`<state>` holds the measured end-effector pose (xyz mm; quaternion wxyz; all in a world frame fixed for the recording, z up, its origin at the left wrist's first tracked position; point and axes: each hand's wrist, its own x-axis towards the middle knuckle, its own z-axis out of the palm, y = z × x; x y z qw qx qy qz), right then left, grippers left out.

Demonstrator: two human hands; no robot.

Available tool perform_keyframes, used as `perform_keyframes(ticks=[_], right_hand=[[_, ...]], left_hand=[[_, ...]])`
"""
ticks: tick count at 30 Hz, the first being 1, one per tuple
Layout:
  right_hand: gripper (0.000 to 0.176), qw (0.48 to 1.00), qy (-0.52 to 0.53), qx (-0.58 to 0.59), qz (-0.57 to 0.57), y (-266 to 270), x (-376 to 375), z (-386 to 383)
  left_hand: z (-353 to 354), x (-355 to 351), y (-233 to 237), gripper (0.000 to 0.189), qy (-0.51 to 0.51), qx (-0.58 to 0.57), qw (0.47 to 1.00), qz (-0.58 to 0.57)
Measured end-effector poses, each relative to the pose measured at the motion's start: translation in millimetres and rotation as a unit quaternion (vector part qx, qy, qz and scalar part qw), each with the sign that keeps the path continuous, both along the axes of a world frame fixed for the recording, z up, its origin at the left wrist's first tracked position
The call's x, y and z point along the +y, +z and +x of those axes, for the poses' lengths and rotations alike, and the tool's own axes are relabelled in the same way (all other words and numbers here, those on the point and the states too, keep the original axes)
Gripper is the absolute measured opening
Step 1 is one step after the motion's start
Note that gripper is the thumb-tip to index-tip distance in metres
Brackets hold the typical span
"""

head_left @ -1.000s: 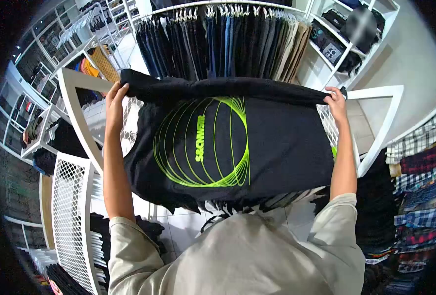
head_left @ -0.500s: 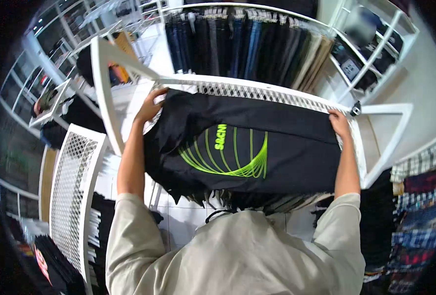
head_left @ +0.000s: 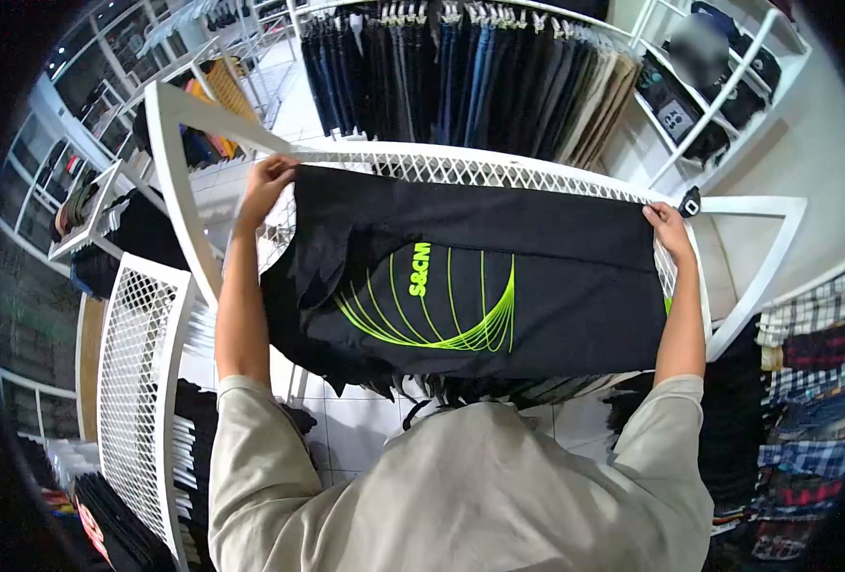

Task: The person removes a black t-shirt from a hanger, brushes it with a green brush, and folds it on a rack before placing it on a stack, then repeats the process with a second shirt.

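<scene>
A black shirt [head_left: 575,305] with green lettering and curved green lines lies spread over a white mesh rack top [head_left: 480,172], one long side folded over. Its upper left corner is pinched in my left hand [head_left: 272,181], fingers pressed together. At the upper right corner, my right hand [head_left: 669,229] grips the cloth edge near the rack's rim. The fabric between my hands is fairly flat, while the left end is bunched and hangs over the near edge.
Trousers [head_left: 461,86] hang in a row behind the rack. A second mesh rack [head_left: 136,391] stands at left. Shelves with folded clothes [head_left: 675,114] are at the upper right, and checked shirts [head_left: 818,410] hang at right. White bars rise at both rack ends.
My left hand has moved left and slightly up with the shirt's corner, straightening the far edge. My right hand has shifted slightly right. The view has moved a little.
</scene>
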<state>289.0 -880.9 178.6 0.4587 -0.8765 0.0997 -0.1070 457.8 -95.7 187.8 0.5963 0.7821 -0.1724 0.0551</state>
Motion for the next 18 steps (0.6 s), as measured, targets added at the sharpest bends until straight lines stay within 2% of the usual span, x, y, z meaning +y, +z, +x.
perform_keyframes(ticks=[1, 2, 3, 4, 5, 6, 8, 9, 11, 12, 13, 14, 15, 16, 18], right_hand=[[0.023, 0.998, -0.01, -0.013, 0.062, 10.3, 9.1, -6.0], [0.027, 0.995, -0.03, 0.036, 0.086, 22.6, 12.1, -9.7], [0.027, 0.993, -0.016, 0.009, 0.117, 15.7, 2.0, -4.1], [0.028, 0.991, -0.021, -0.021, 0.128, 21.7, 7.8, -3.6], [0.028, 0.989, -0.025, -0.051, 0.139, 27.8, 14.7, -1.7], [0.028, 0.988, -0.028, -0.054, 0.139, 30.7, 12.7, 4.0], [0.028, 0.994, -0.064, -0.069, 0.06, 34.1, 8.2, 24.0], [0.028, 0.994, -0.063, -0.069, 0.059, 31.8, 8.6, 31.8], [0.032, 0.971, -0.184, -0.086, -0.127, 22.5, 15.6, 42.8], [0.037, 0.95, -0.201, -0.099, -0.217, 19.2, 23.5, 39.6], [0.041, 0.929, -0.22, -0.101, -0.278, 18.1, 37.7, 35.1], [0.041, 0.949, -0.199, -0.094, -0.227, 26.3, 62.8, 25.7], [0.04, 0.965, -0.177, -0.083, -0.174, 35.3, 90.6, 12.0], [0.038, 0.981, -0.113, -0.087, -0.133, 36.5, 111.6, -0.5], [0.033, 0.995, -0.019, -0.066, -0.078, 52.7, 174.0, -39.9]], left_hand=[[3.0, 11.7, 2.7, 0.013, -0.006, -0.014, 1.0, -0.007], [2.9, 18.0, 10.6, 0.015, 0.033, -0.024, 0.999, 0.027], [2.9, 21.0, 18.4, 0.017, 0.072, -0.034, 0.995, 0.062], [4.2, 17.4, 25.0, 0.019, 0.063, -0.069, 0.996, -0.003], [6.1, 19.2, 37.0, 0.02, 0.091, -0.093, 0.989, 0.064], [4.0, 9.6, 51.7, 0.022, 0.102, -0.104, 0.988, 0.058], [12.9, -5.2, 60.3, 0.026, 0.129, -0.144, 0.98, 0.05], [26.2, -7.0, 52.5, 0.026, 0.13, -0.144, 0.98, 0.049], [49.7, -4.1, 28.4, 0.03, 0.075, -0.188, 0.977, 0.066], [38.6, -7.6, 20.8, 0.034, 0.083, -0.19, 0.973, 0.1], [4.7, -24.1, 33.4, 0.038, 0.126, -0.162, 0.959, 0.193], [-10.6, -34.3, 30.1, 0.037, 0.14, -0.102, 0.964, 0.202], [-29.4, -30.7, 17.2, 0.036, 0.112, -0.118, 0.965, 0.206], [-69.6, -43.5, 25.9, 0.032, 0.094, -0.071, 0.971, 0.206], [-156.0, -77.8, 50.7, 0.025, 0.133, -0.071, 0.964, 0.219]])
